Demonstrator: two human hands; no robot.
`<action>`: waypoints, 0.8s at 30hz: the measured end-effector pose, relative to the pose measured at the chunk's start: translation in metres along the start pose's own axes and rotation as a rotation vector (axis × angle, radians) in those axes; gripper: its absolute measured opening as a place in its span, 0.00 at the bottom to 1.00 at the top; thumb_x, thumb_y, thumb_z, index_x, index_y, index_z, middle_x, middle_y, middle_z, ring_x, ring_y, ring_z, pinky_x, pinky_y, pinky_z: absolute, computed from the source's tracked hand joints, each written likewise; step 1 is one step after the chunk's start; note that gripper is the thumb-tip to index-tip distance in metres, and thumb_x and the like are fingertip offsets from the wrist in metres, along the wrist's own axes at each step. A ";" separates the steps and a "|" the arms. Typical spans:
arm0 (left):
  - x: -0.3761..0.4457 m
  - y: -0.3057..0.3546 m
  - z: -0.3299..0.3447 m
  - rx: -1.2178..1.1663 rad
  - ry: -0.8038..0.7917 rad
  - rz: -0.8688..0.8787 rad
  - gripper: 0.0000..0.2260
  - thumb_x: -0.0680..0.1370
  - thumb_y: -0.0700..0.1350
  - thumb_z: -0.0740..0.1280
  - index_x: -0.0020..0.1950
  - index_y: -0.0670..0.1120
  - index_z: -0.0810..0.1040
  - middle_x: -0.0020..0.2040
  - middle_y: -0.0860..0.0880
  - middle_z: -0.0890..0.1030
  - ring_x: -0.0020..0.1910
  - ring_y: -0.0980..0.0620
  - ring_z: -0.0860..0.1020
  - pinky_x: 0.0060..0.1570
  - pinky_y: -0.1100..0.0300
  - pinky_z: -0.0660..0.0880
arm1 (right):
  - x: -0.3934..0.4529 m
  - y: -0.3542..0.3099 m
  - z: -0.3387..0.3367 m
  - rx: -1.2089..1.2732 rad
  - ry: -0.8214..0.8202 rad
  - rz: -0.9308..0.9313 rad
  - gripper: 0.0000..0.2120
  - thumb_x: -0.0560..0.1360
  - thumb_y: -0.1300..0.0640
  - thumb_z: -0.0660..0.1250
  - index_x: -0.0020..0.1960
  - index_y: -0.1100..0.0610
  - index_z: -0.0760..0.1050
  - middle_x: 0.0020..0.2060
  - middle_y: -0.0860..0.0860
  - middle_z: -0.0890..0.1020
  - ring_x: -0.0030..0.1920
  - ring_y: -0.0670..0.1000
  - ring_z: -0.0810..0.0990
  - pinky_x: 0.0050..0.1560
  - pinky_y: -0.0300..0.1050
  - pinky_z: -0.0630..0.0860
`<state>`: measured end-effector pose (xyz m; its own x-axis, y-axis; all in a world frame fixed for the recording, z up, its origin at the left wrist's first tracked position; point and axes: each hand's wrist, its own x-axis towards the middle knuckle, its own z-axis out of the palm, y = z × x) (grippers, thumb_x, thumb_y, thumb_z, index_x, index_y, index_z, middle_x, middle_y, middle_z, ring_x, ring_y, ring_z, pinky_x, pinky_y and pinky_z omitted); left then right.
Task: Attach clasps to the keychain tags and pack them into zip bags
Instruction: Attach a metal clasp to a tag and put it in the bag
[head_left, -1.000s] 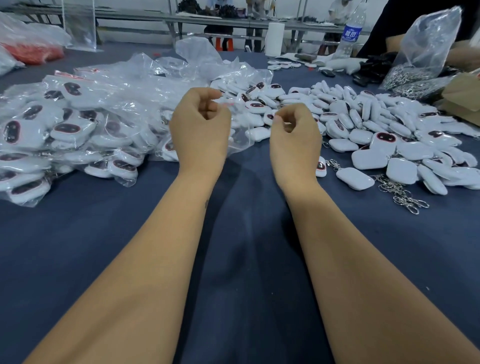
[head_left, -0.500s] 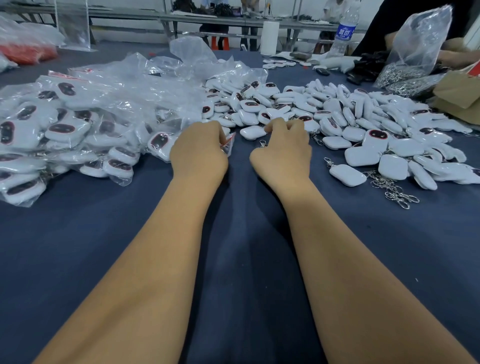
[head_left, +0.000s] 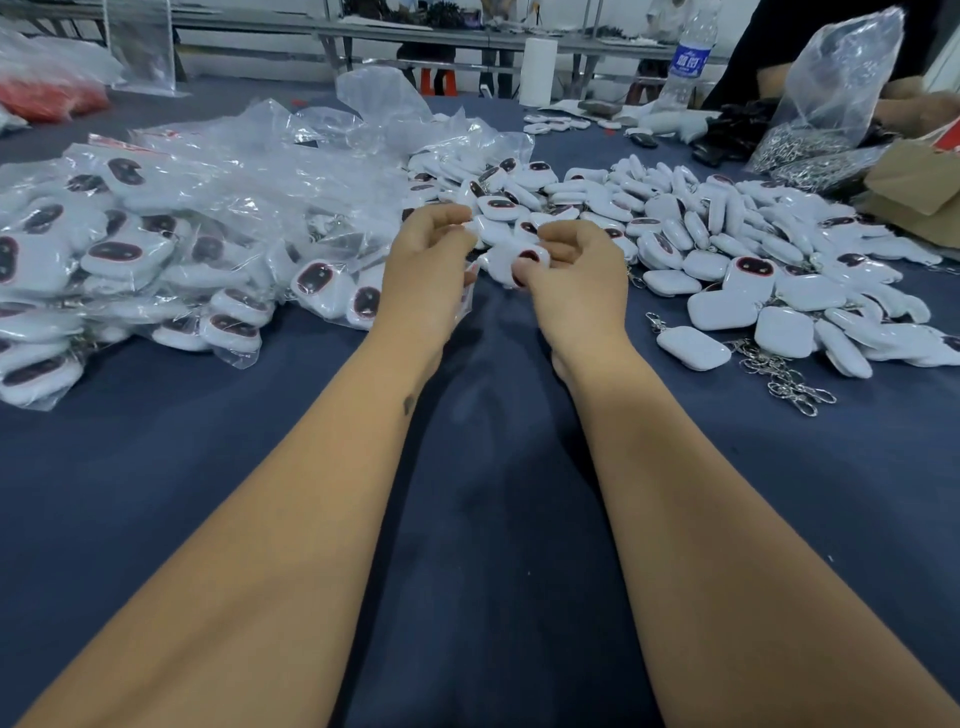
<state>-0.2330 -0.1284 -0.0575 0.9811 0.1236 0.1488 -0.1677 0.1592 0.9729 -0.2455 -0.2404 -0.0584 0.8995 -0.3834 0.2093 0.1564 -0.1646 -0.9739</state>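
Tag (head_left: 524, 262) pinched, R hand (head_left: 574, 280) | L hand (head_left: 428, 270) grips bag (head_left: 464, 299) | navy table (head_left: 493, 519)

Dark blue table (head_left: 493, 519): bagged tags (head_left: 156, 249) left, loose white tags (head_left: 727, 244) right, clasps (head_left: 789, 379) near-right.

Left hand (head_left: 426, 260) fingertips blurred; zip bag (head_left: 464, 306) mostly hidden behind it.
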 end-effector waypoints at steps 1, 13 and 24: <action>0.002 -0.003 -0.001 0.015 -0.027 -0.020 0.11 0.79 0.37 0.62 0.57 0.49 0.77 0.48 0.52 0.79 0.42 0.56 0.77 0.42 0.64 0.76 | 0.000 -0.001 0.001 0.125 -0.022 0.044 0.15 0.72 0.69 0.71 0.57 0.57 0.76 0.51 0.53 0.82 0.52 0.50 0.82 0.56 0.41 0.79; -0.003 -0.005 -0.003 0.222 -0.104 -0.036 0.16 0.68 0.45 0.71 0.55 0.51 0.79 0.47 0.54 0.81 0.40 0.56 0.77 0.43 0.62 0.73 | 0.008 0.000 0.000 0.629 -0.043 0.135 0.14 0.74 0.69 0.71 0.56 0.59 0.74 0.37 0.50 0.83 0.41 0.49 0.82 0.52 0.43 0.78; -0.004 -0.004 -0.012 0.203 -0.241 0.042 0.10 0.76 0.34 0.69 0.52 0.47 0.83 0.40 0.51 0.84 0.40 0.55 0.80 0.44 0.63 0.76 | 0.006 -0.001 0.005 0.437 -0.179 0.179 0.09 0.76 0.68 0.65 0.54 0.62 0.78 0.45 0.58 0.81 0.45 0.53 0.80 0.49 0.46 0.78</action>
<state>-0.2374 -0.1181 -0.0645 0.9725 -0.1134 0.2036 -0.2095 -0.0428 0.9769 -0.2386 -0.2381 -0.0566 0.9777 -0.2031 0.0542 0.1149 0.3005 -0.9468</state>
